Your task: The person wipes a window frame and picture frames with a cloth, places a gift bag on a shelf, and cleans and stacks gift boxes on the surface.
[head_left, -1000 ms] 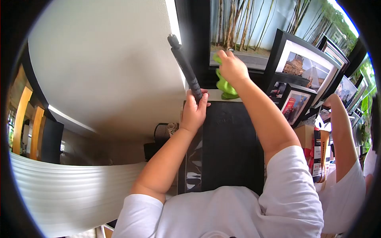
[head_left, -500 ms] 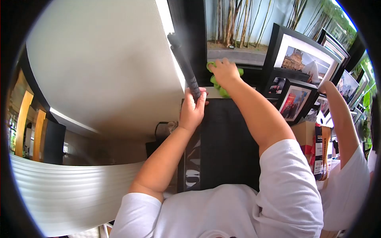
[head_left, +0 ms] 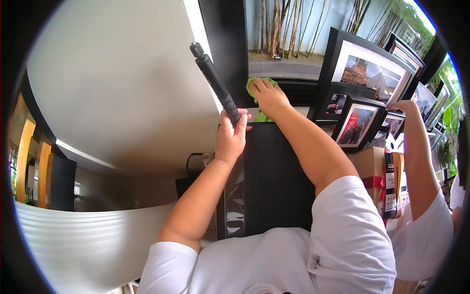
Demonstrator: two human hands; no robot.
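Note:
My left hand is wrapped round the lower end of a black pole with a ridged grip. The pole tilts up and to the left, its thin threaded-looking tip at the top. My right hand presses a bright green cloth against the dark window frame, fingers bunched over it. Part of the cloth hangs below the palm. Under both hands stands a black flat-topped piece, with a clear plastic strip along its left side.
Framed photos crowd the right side, with a smaller frame in front. A taped cardboard box sits below them. At far right reaches an arm in a white sleeve; whether another person's or a reflection, I cannot tell. A pale wall rises at left.
My right hand has shifted slightly left with the green cloth, which is now more bunched under the fingers. The pole in my left hand leans further left. The whole view has shifted a little.

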